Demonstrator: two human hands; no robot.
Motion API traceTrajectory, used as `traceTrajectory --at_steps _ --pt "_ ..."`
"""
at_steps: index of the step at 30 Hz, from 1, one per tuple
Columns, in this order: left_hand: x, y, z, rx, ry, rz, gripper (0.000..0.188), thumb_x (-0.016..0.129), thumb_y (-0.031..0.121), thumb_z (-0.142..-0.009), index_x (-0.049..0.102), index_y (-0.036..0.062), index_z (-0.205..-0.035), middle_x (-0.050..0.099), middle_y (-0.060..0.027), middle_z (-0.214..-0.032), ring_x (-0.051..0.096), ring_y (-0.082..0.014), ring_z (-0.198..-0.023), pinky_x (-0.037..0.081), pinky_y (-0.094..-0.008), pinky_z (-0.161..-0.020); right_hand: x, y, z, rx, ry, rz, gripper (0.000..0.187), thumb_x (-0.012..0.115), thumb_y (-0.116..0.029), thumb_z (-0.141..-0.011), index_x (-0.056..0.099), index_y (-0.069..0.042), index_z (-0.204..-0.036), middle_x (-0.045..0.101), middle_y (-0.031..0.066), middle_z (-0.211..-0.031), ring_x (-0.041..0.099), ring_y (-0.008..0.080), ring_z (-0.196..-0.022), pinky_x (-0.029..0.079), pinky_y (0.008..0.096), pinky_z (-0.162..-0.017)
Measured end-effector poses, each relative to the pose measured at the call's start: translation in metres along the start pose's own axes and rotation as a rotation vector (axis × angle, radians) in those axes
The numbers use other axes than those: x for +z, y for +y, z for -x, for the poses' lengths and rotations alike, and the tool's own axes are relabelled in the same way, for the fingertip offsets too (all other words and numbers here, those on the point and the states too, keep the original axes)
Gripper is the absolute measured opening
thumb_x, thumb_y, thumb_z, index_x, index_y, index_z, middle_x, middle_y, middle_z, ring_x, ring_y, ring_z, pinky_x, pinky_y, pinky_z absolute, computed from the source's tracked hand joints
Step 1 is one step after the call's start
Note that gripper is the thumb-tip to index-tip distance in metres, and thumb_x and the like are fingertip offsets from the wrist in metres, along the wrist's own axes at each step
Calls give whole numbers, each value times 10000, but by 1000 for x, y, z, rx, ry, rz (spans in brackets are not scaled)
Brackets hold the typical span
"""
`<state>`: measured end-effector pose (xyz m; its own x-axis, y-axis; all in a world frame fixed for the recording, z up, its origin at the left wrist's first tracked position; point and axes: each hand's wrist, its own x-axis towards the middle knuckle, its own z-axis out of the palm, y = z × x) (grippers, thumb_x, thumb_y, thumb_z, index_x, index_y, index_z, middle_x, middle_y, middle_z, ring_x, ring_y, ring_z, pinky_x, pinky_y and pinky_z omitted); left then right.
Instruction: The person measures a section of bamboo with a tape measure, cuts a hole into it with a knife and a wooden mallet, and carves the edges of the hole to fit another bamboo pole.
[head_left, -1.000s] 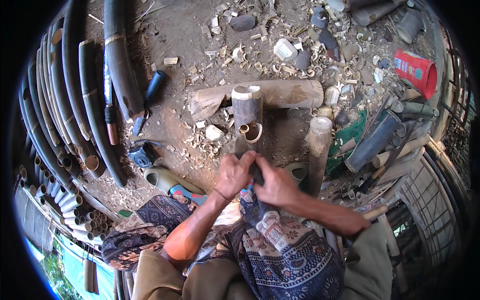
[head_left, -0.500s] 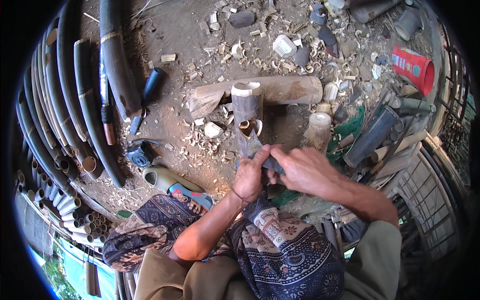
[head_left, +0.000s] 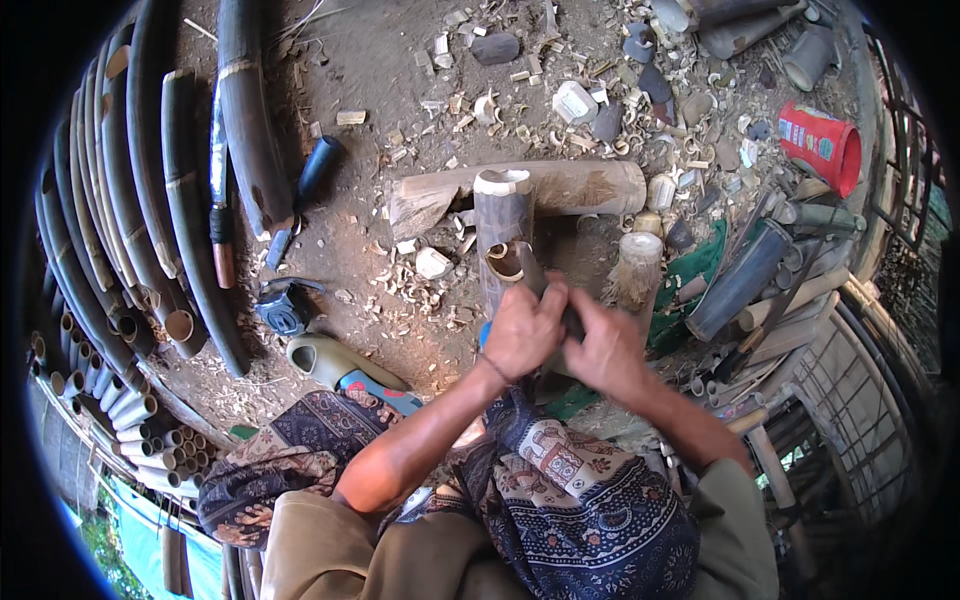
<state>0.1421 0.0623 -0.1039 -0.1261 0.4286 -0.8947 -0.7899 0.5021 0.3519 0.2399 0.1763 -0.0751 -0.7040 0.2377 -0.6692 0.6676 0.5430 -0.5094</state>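
Observation:
A bamboo tube (head_left: 503, 205) points away from me across a thicker bamboo piece (head_left: 590, 185) on the ground. An opening with pale cut edges (head_left: 505, 262) is in its upper side. Beside that opening is the dark tip of a knife (head_left: 533, 272), mostly covered by my fingers. My left hand (head_left: 522, 332) is closed round the knife close to its tip, over the tube's near end. Just to its right, my right hand (head_left: 606, 345) is closed on the knife too, slightly blurred. Its handle is hidden from view.
Long bamboo poles (head_left: 180, 200) lie at the left, near a blue tape measure (head_left: 285, 308) and a shoe-like olive piece (head_left: 345, 360). Wood chips (head_left: 485, 108) litter the ground. A short stump (head_left: 637, 262), bamboo offcuts (head_left: 740, 280) and a red container (head_left: 815, 145) are at the right.
Both hands have turned the knife: its broad grey face showed over the opening before, and now only a narrow strip shows beside it. My left hand has shifted slightly right.

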Motion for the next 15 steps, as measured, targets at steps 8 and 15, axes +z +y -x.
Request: traceTrajectory --at_steps 8,15 --pt "3 -2 4 83 -105 1035 315 457 299 -996 626 44 -1070 593 -15 -690 548 -117 -606 443 -264 -567 -83 -86 -74 -440 -508 662 173 663 -147 -750 685 -56 -895 689 114 -694 696 245 -647 536 364 -563" --pt "-22 -25 0 39 -394 1036 510 418 543 -971 560 88 -1153 676 -51 -957 641 -159 -892 493 -343 -831 -72 -94 -110 -499 -563 806 111 669 -170 -742 727 -83 -781 700 104 -706 698 218 -642 535 348 -555"
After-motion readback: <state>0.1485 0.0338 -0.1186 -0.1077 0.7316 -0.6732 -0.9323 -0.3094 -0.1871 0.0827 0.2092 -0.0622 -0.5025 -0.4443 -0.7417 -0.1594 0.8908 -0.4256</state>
